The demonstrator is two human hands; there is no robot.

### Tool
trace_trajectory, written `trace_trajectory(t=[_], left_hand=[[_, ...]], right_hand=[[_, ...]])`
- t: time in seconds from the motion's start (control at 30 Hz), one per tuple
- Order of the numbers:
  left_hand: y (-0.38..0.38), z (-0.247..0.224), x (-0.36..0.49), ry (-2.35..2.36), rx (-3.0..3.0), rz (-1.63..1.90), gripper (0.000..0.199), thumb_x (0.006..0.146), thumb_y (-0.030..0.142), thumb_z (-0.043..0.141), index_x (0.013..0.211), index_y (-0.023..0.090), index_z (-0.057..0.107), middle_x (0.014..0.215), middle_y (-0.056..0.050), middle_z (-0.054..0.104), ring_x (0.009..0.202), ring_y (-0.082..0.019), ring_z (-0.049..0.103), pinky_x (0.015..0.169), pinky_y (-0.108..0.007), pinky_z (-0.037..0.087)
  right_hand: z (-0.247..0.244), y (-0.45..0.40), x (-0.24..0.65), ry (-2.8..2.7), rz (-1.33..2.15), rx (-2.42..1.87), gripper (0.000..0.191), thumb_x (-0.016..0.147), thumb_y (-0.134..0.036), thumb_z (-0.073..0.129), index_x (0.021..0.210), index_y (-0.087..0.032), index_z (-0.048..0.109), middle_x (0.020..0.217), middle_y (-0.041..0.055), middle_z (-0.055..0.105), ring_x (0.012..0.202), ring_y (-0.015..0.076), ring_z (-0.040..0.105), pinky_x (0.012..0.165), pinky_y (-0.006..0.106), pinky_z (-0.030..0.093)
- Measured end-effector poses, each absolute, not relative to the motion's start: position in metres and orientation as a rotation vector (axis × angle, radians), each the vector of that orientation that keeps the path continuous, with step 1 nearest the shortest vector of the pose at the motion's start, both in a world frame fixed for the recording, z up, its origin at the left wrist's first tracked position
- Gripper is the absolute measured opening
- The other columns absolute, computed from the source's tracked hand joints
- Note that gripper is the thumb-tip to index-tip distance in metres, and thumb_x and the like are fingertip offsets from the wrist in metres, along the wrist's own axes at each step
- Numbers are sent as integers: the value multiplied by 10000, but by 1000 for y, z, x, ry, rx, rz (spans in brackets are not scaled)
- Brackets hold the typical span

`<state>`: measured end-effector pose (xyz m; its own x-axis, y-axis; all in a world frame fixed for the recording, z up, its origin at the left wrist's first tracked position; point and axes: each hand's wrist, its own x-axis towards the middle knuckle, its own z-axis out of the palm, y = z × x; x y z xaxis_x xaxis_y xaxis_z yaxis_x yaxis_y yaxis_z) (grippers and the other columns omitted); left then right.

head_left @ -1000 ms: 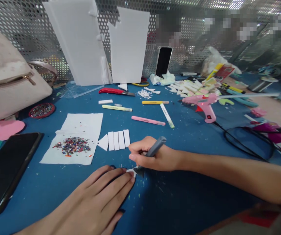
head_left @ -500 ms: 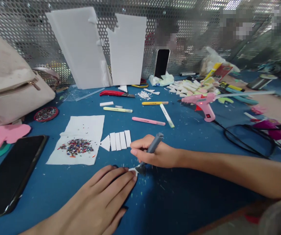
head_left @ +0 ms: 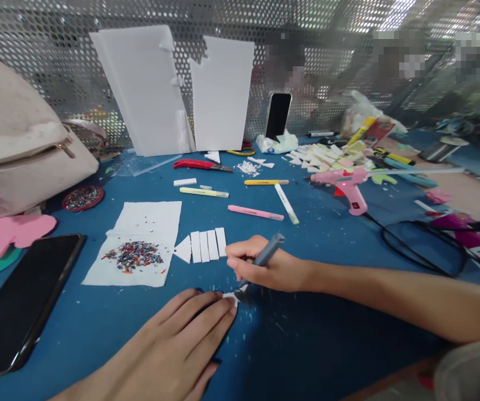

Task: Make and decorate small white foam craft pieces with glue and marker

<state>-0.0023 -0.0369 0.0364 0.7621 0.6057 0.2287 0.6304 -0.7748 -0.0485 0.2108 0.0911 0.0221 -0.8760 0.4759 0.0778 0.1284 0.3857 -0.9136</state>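
My right hand [head_left: 271,266] is closed around a grey-handled craft knife [head_left: 270,249], held slanted like a pen. Its dark tip [head_left: 243,294] is down at a small white foam piece [head_left: 230,297] on the blue table. My left hand [head_left: 177,340] lies flat with fingers stretched out, the fingertips pressing on that piece and hiding most of it. Just beyond the hands lies a row of several white foam strips [head_left: 208,245], with a white triangle [head_left: 183,250] at its left end.
Left are a paper sheet [head_left: 156,214] with colourful beads [head_left: 137,256], a phone [head_left: 26,301] and a bead dish [head_left: 83,197]. Highlighters [head_left: 255,212] and a red cutter [head_left: 193,164] lie ahead. A pink glue gun [head_left: 344,181] with its cable is right; foam boards [head_left: 139,92] stand behind.
The camera view has tilted slightly, so everything sits a little lower and to the right. Both hands keep nearly the same pose, the knife tip still at the white piece.
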Motion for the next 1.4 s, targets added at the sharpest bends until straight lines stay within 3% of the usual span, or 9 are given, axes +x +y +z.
trace_trajectory(t=[0.53,0.9,1.4], left_hand=[[-35,23,-3,-965,-2818,-375,385,1082,351,349,1337,213,603,1319,43,659,1174,-165,569,1048,-278,387],[-35,23,-4,-998,-2805,-370,404,1097,335,293,1315,231,618,1294,63,672,1168,-150,563,1080,-276,334],[-37,24,-5,-1025,-2875,-346,377,1057,346,428,1375,205,573,1347,24,640,1192,-167,566,1076,-267,405]], right_hand=[[19,93,212,-2328,1505,-440,382,963,-234,520,640,-182,323,608,-64,319,558,73,302,537,231,259],[20,93,212,-2270,1597,-460,360,942,-272,583,654,-172,391,620,-57,377,579,78,332,541,223,275],[20,92,212,-2274,1583,-508,354,950,-330,575,673,-175,417,629,-50,398,589,89,338,546,228,286]])
